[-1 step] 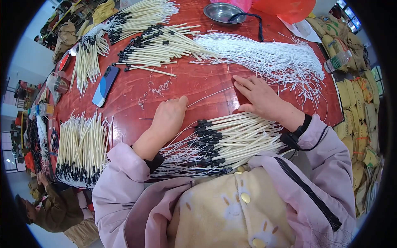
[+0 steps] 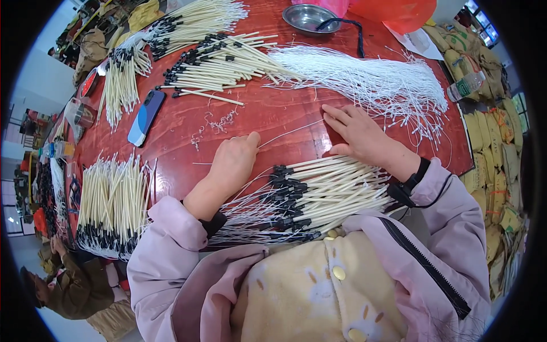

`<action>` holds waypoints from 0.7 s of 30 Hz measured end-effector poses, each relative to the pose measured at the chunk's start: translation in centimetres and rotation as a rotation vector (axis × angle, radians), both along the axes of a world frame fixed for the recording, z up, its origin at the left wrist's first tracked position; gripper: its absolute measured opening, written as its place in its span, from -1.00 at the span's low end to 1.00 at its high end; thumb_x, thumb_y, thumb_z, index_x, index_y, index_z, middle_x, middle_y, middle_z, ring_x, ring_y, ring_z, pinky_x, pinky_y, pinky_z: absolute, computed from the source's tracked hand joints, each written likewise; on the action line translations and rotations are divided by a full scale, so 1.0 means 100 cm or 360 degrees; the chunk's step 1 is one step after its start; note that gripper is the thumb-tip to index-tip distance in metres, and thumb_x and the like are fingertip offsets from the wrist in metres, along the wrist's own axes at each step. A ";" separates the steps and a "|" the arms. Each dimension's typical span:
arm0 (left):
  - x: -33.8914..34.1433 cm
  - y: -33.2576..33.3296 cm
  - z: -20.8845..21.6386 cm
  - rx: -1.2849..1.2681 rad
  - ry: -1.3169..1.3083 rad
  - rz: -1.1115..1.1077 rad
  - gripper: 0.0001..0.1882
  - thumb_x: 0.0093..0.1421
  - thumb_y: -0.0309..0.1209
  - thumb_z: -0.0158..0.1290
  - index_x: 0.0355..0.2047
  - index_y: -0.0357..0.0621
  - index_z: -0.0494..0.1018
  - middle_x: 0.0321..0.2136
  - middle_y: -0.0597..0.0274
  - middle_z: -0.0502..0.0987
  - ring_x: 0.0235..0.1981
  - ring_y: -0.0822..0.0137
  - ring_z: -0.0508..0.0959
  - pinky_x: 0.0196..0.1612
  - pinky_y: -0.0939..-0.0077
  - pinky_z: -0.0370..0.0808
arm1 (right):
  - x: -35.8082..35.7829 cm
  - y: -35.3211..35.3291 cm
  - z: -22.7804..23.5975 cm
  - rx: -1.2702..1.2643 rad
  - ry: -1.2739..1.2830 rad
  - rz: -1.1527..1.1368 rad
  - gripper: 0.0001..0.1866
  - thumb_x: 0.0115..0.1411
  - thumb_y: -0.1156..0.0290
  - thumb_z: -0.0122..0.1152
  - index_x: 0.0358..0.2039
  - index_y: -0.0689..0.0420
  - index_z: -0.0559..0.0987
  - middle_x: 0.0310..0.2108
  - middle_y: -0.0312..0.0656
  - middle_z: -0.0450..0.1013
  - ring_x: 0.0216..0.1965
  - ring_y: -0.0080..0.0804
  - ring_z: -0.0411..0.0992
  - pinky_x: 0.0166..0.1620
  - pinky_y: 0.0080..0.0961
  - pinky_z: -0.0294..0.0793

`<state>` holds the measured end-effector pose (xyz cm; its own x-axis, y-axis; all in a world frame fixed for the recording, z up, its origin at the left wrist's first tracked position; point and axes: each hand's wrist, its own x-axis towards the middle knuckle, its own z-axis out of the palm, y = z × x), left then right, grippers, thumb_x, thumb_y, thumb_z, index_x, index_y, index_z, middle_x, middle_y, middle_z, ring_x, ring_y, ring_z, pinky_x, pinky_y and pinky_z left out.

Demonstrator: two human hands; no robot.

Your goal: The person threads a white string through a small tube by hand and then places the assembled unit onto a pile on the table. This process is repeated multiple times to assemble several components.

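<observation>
A single white cord [image 2: 290, 133] runs slightly slack between my hands, just above the red table. My left hand [image 2: 234, 159] is closed around it, and a loose end sticks out on the left. At the cord's other end my right hand [image 2: 360, 135] rests palm down with fingers stretched out; its fingertips touch or nearly touch the cord. Close to my body lies a bundle of cream sticks [image 2: 342, 182] with black end pieces and white cords, partly under my right wrist. A pile of loose white cords [image 2: 359, 77] spreads beyond my right hand.
More bundles of cream sticks lie at the far left [image 2: 222, 65] and near left [image 2: 111, 199]. A blue phone [image 2: 146, 118], cord scraps [image 2: 219, 121] and a metal bowl [image 2: 310, 19] are on the table [image 2: 273, 105]. Stacked sacks [image 2: 494, 165] line the right; another person [image 2: 74, 285] sits at lower left.
</observation>
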<state>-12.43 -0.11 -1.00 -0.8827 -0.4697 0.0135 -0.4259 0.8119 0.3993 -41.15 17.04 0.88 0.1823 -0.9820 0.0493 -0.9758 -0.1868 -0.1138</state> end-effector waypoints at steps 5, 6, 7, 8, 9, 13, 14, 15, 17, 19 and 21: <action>0.010 -0.005 -0.003 0.0013 0.0160 0.0038 -0.87 0.27 -0.44 0.09 -0.28 -0.27 0.46 -0.41 -0.14 0.57 -0.31 -0.16 0.58 -0.23 0.04 0.49 | 0.006 -0.003 0.013 0.0136 0.0072 -0.0026 -0.18 0.12 -0.07 0.28 0.20 0.36 0.45 0.33 -0.08 0.28 0.22 -0.09 0.25 0.30 -0.18 0.20; 0.012 -0.006 -0.002 0.0001 0.0226 0.0059 -0.86 0.27 -0.43 0.11 -0.31 -0.28 0.48 -0.43 -0.14 0.57 -0.34 -0.15 0.58 -0.25 0.07 0.49 | 0.006 -0.002 0.016 0.0171 0.0119 -0.0029 -0.18 0.12 -0.06 0.28 0.19 0.36 0.46 0.32 -0.08 0.29 0.20 -0.09 0.25 0.30 -0.19 0.20; 0.015 -0.007 0.000 0.0002 0.0225 0.0063 -0.86 0.27 -0.43 0.11 -0.31 -0.28 0.48 -0.43 -0.14 0.57 -0.34 -0.15 0.58 -0.25 0.07 0.49 | 0.006 -0.001 0.018 0.0205 0.0165 -0.0032 -0.19 0.12 -0.06 0.29 0.18 0.36 0.47 0.32 -0.09 0.30 0.19 -0.09 0.26 0.30 -0.19 0.20; 0.021 -0.008 0.002 0.0129 0.0280 0.0194 -0.85 0.25 -0.42 0.12 -0.34 -0.29 0.50 -0.47 -0.11 0.57 -0.39 -0.11 0.59 -0.29 0.10 0.49 | 0.006 0.000 0.020 0.0239 0.0210 -0.0035 -0.20 0.12 -0.06 0.29 0.17 0.37 0.48 0.31 -0.09 0.30 0.18 -0.09 0.27 0.29 -0.20 0.20; 0.027 -0.008 0.007 0.0256 0.0335 0.0325 -0.84 0.23 -0.42 0.14 -0.37 -0.30 0.53 -0.50 -0.08 0.58 -0.44 -0.07 0.59 -0.33 0.12 0.49 | 0.001 0.004 0.021 0.0240 0.0209 -0.0032 -0.20 0.12 -0.06 0.29 0.17 0.37 0.48 0.31 -0.09 0.30 0.18 -0.09 0.27 0.29 -0.20 0.20; 0.059 -0.024 -0.002 0.0715 0.0374 0.0731 -0.79 0.20 -0.39 0.17 -0.44 -0.33 0.57 -0.60 -0.04 0.56 -0.58 0.07 0.57 -0.42 0.23 0.46 | -0.020 0.023 0.022 0.0244 0.0273 -0.0259 -0.20 0.10 -0.08 0.29 0.14 0.37 0.51 0.30 -0.08 0.32 0.15 -0.07 0.29 0.27 -0.20 0.23; 0.063 -0.026 -0.006 0.0880 0.0365 0.0864 -0.78 0.20 -0.38 0.18 -0.45 -0.34 0.57 -0.64 -0.03 0.55 -0.62 0.12 0.55 -0.45 0.26 0.45 | -0.021 0.022 0.021 0.0274 0.0273 -0.0267 -0.20 0.11 -0.08 0.29 0.14 0.37 0.50 0.30 -0.07 0.32 0.15 -0.06 0.29 0.27 -0.19 0.23; 0.064 -0.025 -0.010 0.0884 0.0368 0.0853 -0.78 0.20 -0.38 0.18 -0.45 -0.34 0.57 -0.64 -0.03 0.55 -0.62 0.12 0.55 -0.45 0.26 0.45 | -0.022 0.023 0.022 0.0306 0.0279 -0.0283 -0.19 0.11 -0.08 0.28 0.15 0.37 0.49 0.30 -0.07 0.31 0.15 -0.05 0.29 0.27 -0.18 0.23; 0.065 -0.019 -0.014 0.0710 0.0330 0.0859 -0.78 0.22 -0.38 0.17 -0.45 -0.33 0.57 -0.70 0.13 0.47 -0.65 0.39 0.44 -0.52 0.37 0.35 | -0.024 0.025 0.020 0.0339 0.0293 -0.0312 -0.19 0.12 -0.09 0.27 0.16 0.37 0.48 0.30 -0.06 0.31 0.15 -0.04 0.29 0.27 -0.17 0.23; 0.063 -0.017 -0.016 0.0626 0.0321 0.0848 -0.78 0.23 -0.39 0.17 -0.45 -0.33 0.56 -0.72 0.21 0.43 -0.67 0.53 0.39 -0.56 0.43 0.30 | -0.023 0.027 0.011 0.0180 0.0195 -0.0251 -0.16 0.14 -0.12 0.23 0.19 0.37 0.45 0.32 -0.05 0.28 0.16 -0.01 0.28 0.27 -0.14 0.23; 0.061 -0.013 -0.008 0.0521 0.0311 0.0850 -0.76 0.21 -0.37 0.19 -0.47 -0.34 0.55 -0.74 0.23 0.41 -0.67 0.51 0.38 -0.56 0.43 0.30 | -0.019 0.027 0.013 0.0102 0.0146 -0.0215 -0.14 0.15 -0.14 0.20 0.21 0.37 0.43 0.33 -0.04 0.27 0.17 0.01 0.27 0.28 -0.13 0.22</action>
<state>-6.31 -1.37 -1.82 -0.5226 -0.8498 -0.0683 -0.6315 0.3321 0.7006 -43.02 19.69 2.13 0.0493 -0.9985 -0.0248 -0.9984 -0.0485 -0.0304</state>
